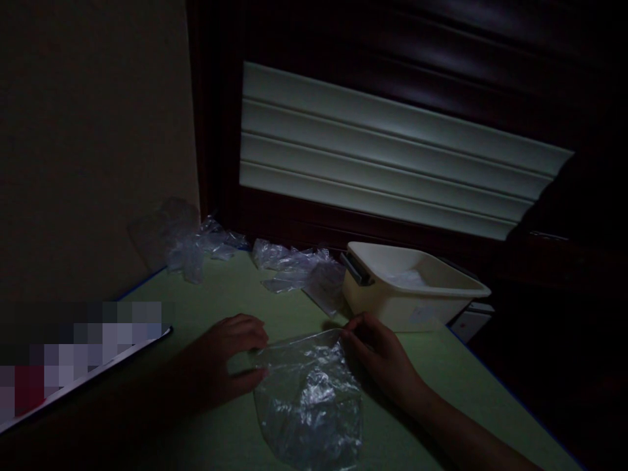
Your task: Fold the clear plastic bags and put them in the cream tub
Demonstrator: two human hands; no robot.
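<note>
A clear plastic bag [314,399] lies on the green tabletop in front of me, its film creased and shiny. My right hand [380,356] pinches the bag's upper right corner between thumb and fingers. At the upper left corner is my left hand [238,353], with thumb and fingers apart and their tips at the bag's edge. Whether those tips touch the film is hard to tell in the dim light.
A cream plastic bin [392,307] with dark handles stands beyond my right hand, holding some pale film. Crumpled clear bags [294,261] lie along the back, with more crumpled bags [189,248] by the wall. The green table [220,281] has a blue edge. A blurred-out flat object [98,366] is at left.
</note>
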